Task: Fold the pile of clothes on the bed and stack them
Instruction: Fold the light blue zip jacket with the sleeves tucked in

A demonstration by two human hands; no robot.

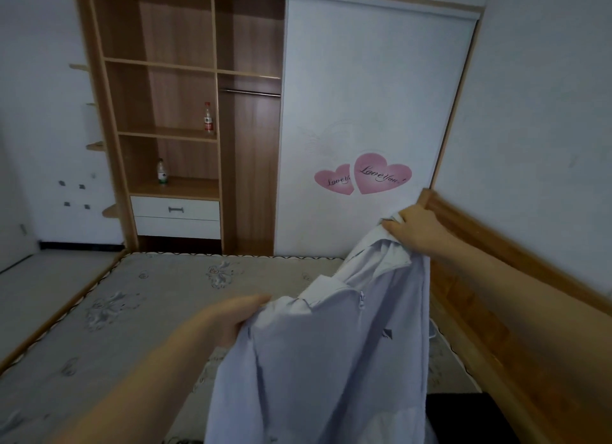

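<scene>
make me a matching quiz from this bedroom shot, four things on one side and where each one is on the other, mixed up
Things:
1. red-cap bottle
2. green-label bottle
3. pale garment
4. heart stickers

Places:
A. on the white sliding door
B. held up over the bed by both hands
C. on the lowest open shelf, just above the drawers
D. on the shelf one level higher

Pairs: 1-D, 2-C, 3-B, 4-A

The left hand grips the garment's near edge; the right hand grips its top.
</scene>
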